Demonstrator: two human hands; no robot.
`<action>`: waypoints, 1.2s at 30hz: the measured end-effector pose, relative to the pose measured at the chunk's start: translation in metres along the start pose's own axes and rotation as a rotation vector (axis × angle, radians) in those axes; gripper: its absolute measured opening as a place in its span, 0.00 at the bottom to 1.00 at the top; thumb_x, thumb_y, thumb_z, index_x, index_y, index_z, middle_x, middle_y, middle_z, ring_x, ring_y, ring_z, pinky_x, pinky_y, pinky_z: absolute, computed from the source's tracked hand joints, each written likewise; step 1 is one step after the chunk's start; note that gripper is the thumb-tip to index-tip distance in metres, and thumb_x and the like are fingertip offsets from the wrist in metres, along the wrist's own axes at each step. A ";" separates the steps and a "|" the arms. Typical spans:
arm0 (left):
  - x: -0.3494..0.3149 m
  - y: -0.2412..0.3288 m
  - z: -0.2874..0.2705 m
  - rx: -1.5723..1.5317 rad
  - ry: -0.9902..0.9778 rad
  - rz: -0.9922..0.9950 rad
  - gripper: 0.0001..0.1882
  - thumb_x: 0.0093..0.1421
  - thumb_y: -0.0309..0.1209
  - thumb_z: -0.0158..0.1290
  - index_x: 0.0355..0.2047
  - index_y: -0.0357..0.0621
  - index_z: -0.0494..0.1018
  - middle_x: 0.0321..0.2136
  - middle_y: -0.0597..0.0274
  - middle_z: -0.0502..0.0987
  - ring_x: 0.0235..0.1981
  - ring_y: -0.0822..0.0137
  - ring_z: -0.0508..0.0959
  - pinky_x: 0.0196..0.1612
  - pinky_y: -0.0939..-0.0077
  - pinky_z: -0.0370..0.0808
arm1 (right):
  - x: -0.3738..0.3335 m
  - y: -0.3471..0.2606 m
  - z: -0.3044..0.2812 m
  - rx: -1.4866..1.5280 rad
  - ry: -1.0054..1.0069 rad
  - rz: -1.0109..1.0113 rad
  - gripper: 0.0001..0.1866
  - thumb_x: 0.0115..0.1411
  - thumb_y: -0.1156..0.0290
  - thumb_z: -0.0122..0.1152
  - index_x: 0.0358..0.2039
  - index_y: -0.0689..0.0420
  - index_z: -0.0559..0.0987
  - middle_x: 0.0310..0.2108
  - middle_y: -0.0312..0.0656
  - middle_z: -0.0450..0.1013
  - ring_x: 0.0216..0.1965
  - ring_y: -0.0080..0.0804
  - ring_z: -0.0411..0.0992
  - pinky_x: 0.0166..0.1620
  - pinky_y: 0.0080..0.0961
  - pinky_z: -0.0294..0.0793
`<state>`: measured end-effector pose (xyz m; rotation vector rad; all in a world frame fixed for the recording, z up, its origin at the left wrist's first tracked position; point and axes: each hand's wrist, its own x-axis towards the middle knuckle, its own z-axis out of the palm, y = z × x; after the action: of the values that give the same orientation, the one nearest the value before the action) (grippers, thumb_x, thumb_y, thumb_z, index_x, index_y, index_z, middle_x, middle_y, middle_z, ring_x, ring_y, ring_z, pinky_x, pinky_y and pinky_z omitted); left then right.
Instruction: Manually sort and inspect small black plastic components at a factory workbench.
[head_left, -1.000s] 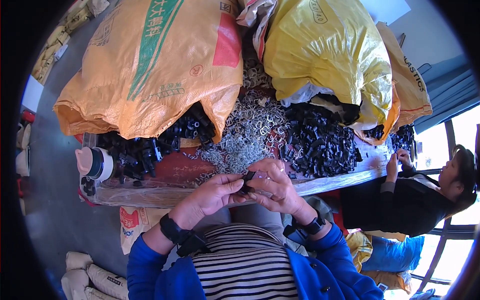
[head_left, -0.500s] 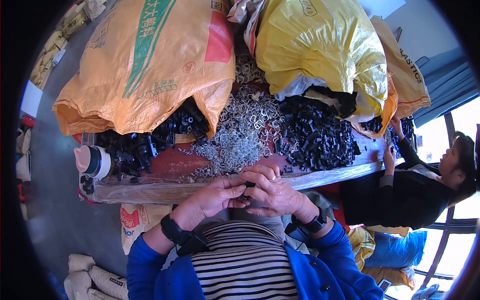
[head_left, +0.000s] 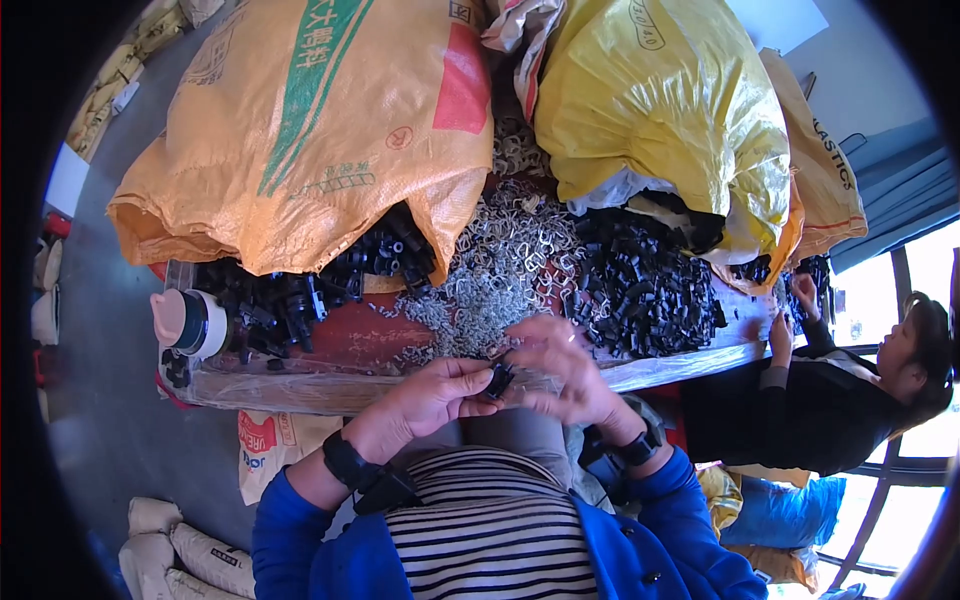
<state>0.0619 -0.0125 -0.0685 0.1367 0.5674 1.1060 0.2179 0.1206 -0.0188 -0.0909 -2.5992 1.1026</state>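
Between the thumb and fingers of my left hand (head_left: 445,392) is a small black plastic part (head_left: 499,379), held just off the front edge of the table. My right hand (head_left: 570,378) is beside it, blurred by motion, with its fingers stretched apart and nothing visible in them. Just beyond my hands lie small silvery metal pieces (head_left: 450,310) in a heap. Behind them are larger metal rings or buckles (head_left: 525,245). A pile of small black plastic parts (head_left: 645,290) sits to the right, and bigger black fittings (head_left: 300,305) lie to the left.
An orange woven sack (head_left: 330,150) and a yellow sack (head_left: 660,110) stand on the red table (head_left: 350,335). A white cup with a pink lid (head_left: 190,322) is at the left corner. Another person (head_left: 810,390) works at the right end. Plastic film wraps the front edge (head_left: 290,390).
My right hand has come away from the black part and opened, its fingers now toward the metal heap. My left hand still holds the part. The view has shifted slightly.
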 end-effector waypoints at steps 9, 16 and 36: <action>0.002 0.016 -0.003 -0.017 0.120 0.083 0.12 0.56 0.29 0.43 0.37 0.34 0.67 0.34 0.52 0.71 0.35 0.64 0.73 0.37 0.79 0.72 | 0.052 0.110 -0.012 -0.713 0.148 0.289 0.12 0.44 0.73 0.54 0.32 0.57 0.69 0.28 0.43 0.66 0.24 0.42 0.66 0.25 0.30 0.66; 0.000 0.021 -0.002 -0.083 0.205 0.194 0.11 0.56 0.29 0.43 0.34 0.33 0.68 0.34 0.52 0.72 0.34 0.64 0.74 0.36 0.80 0.73 | 0.050 0.116 -0.012 -0.376 0.300 0.254 0.06 0.45 0.73 0.54 0.26 0.59 0.71 0.23 0.44 0.68 0.23 0.40 0.67 0.25 0.28 0.66; 0.007 0.025 0.003 -0.054 0.192 0.220 0.12 0.55 0.29 0.43 0.36 0.33 0.67 0.32 0.54 0.72 0.32 0.67 0.74 0.35 0.82 0.73 | 0.044 0.116 -0.005 -0.387 0.333 0.236 0.05 0.47 0.72 0.52 0.25 0.59 0.71 0.20 0.45 0.66 0.22 0.42 0.67 0.23 0.32 0.67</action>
<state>0.0458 0.0052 -0.0589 0.0470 0.7050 1.3566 0.1701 0.2136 -0.0862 -0.6258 -2.4970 0.5713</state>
